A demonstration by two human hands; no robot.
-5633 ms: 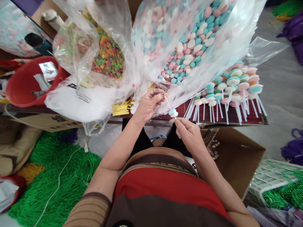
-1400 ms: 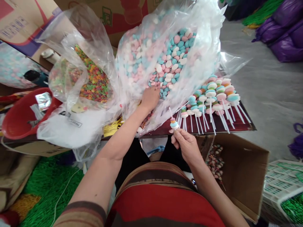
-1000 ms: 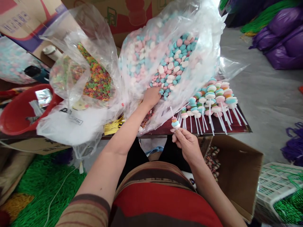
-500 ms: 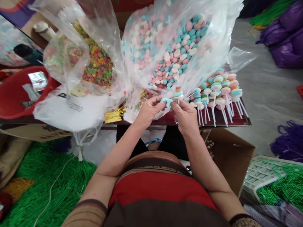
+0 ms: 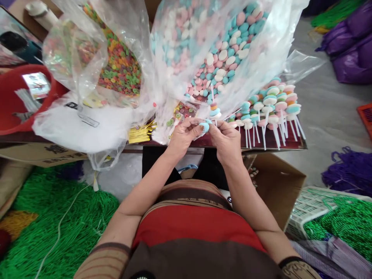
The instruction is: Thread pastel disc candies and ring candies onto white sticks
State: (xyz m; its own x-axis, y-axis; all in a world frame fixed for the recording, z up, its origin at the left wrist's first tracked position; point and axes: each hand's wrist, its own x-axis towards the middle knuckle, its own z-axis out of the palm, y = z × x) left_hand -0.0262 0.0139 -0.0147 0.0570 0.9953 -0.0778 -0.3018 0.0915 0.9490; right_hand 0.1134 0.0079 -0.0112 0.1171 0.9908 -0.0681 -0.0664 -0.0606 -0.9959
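The right hand (image 5: 228,139) is clamping a candy-threaded thin white stick (image 5: 214,112) in its fingers, tip pointing up and away, while the left hand (image 5: 183,136) is pinching a round pale-blue candy (image 5: 205,127) just left of it, above the dark-red table (image 5: 203,142).

A sky-blue candy (image 5: 205,127), rounded and partly hidden, is held just left of a nearly upright candy skewer (image 5: 214,110), its white stick (image 5: 212,93) bare above small purplish and orange pieces, then blue and white discs.
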